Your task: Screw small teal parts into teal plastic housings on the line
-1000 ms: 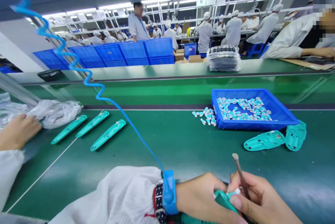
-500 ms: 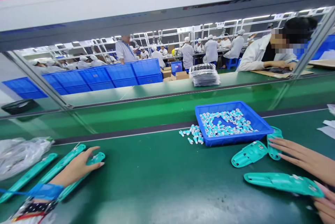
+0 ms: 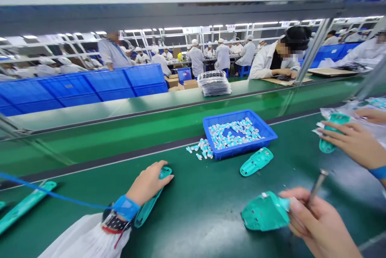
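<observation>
Nearer to the blue tray (image 3: 239, 151), the left hand (image 3: 147, 183) moved a long teal shell (image 3: 150, 205). In head view, it was half curled around the far end; the shell's axis slanted leftward toward the near edge of the bench (image 3: 193, 209). Farther off, the right hand (image 3: 315, 219) pinched a wide teal shell (image 3: 262, 213) and a metal rod (image 3: 316, 187).

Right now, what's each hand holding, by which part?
Right hand: wide shell by its right end, metal rod by its lower part. Left hand spans far end of long shell; grip unclear.
</observation>
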Tool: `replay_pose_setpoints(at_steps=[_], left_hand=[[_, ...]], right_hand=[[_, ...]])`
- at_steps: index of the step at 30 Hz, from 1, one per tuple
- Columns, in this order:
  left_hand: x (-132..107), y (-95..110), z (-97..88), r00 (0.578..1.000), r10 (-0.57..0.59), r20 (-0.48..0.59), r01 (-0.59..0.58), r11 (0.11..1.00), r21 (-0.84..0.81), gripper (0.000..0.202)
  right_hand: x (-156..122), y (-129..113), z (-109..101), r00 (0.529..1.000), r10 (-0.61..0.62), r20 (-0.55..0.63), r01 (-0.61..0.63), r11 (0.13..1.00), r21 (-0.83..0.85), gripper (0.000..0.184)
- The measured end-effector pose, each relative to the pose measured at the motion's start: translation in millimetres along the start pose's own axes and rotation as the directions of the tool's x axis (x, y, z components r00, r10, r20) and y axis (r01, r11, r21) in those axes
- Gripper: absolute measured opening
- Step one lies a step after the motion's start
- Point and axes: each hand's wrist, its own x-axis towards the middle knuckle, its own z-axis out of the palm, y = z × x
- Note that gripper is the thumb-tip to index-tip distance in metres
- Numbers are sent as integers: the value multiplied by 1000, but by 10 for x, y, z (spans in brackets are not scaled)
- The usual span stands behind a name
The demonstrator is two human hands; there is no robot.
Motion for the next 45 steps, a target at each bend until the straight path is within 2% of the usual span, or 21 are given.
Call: replay_pose_setpoints(at_steps=[3,6,8,11,14,15,17,19,23,26,27,28,30,33,36,40,45], left_hand=[[123,477,58,995,97,26,-99,994,51,47],[226,721,105,983,176,44,-179,981,75,48],[266,771,111,981,188,43,-191,977,98,49],[237,762,43,980,197,27,-198,972,128,46],[69,775,-123,960,279,-16,-279,960,2,46],[-13,800,-188,944,329,-13,-329,939,-102,45],[-187,882,-302,889,456,49,-412,841,-351,43],[-340,982,-372,822,557,119,-423,736,-529,37],[-517,1141,-366,766,632,121,-405,620,-672,29],[-565,1200,-309,705,700,113,-424,544,-724,37],[-562,1205,-290,701,705,109,-439,548,-712,41],[-543,1200,-271,714,694,98,-458,568,-684,44],[-445,1154,-229,775,631,40,-486,635,-600,44],[-164,1005,-133,865,488,-120,-487,754,-441,43],[134,841,2,904,389,-177,-424,863,-274,46],[304,745,157,938,334,-92,-341,936,-84,51],[293,780,202,959,284,-18,-284,958,-32,48]], right_hand=[[7,-150,190,988,-59,142,61,998,-9,43],[25,-205,243,940,-78,332,88,996,-17,35],[6,-208,233,909,-79,410,94,996,-14,31],[-40,-216,214,880,-80,468,106,994,-30,27],[-66,-227,225,863,-78,498,117,992,-46,25],[-69,-228,233,859,-80,506,121,991,-49,25],[-73,-227,253,848,-81,524,128,990,-55,26],[-76,-222,271,842,-74,534,129,990,-65,26],[-77,-207,302,862,-42,505,101,991,-90,28],[-57,-191,329,896,-22,444,58,996,-67,30],[-46,-186,338,907,-18,421,46,997,-56,31],[-34,-181,347,917,-17,398,40,998,-50,32],[-10,-172,364,940,-18,341,41,997,-60,33],[33,-157,367,965,-39,260,69,992,-106,37],[136,-156,276,985,-83,151,104,985,-135,40],[466,-248,-101,998,-53,28,55,995,-87,40],[1097,-475,-723,999,-9,-31,7,997,-74,44]])
